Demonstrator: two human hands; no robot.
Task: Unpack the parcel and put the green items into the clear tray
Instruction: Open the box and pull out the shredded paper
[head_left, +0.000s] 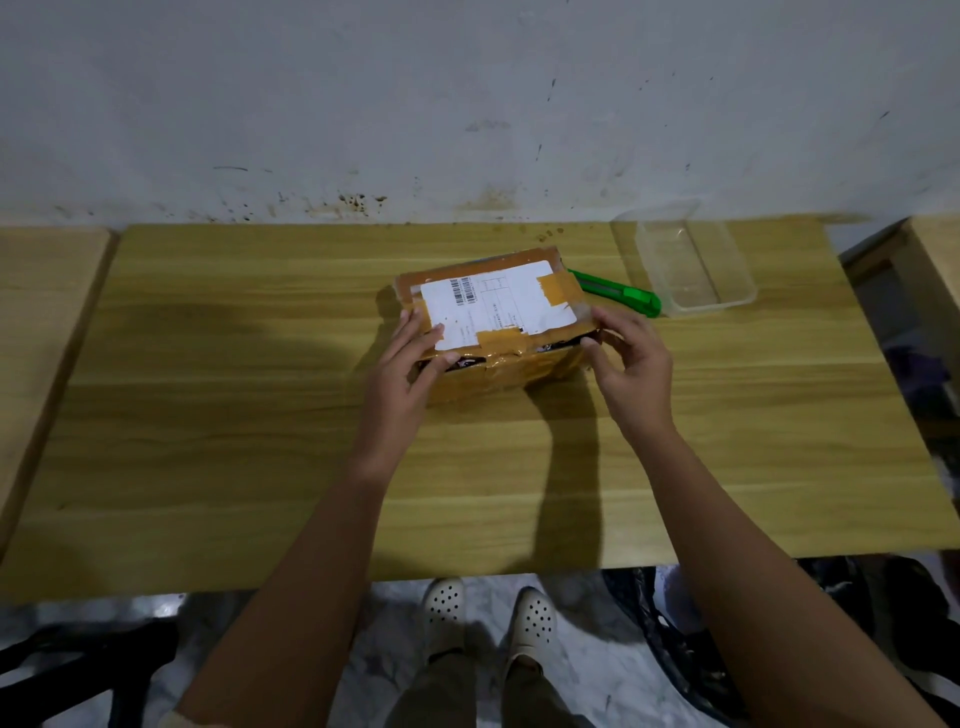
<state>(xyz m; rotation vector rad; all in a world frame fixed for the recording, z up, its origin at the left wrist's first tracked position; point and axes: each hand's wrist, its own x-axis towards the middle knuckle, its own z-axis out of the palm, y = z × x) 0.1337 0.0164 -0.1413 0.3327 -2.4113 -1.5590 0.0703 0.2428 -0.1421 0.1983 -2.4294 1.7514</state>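
A brown taped cardboard parcel (498, 312) with a white shipping label lies in the middle of the wooden table (208, 415). Its near top edge is slit, and a dark gap shows under the lid. My left hand (410, 364) grips the parcel's near left corner, thumb at the slit. My right hand (628, 358) holds the near right corner, fingertips on the lid's edge. A green utility knife (618, 296) rests on the table just right of the parcel. The clear tray (691, 260) stands empty at the back right.
A stained white wall rises right behind the table. Other wooden surfaces flank it on the left (41, 312) and right (935, 260). Dark bags (727, 649) lie on the floor under the front edge, beside my feet.
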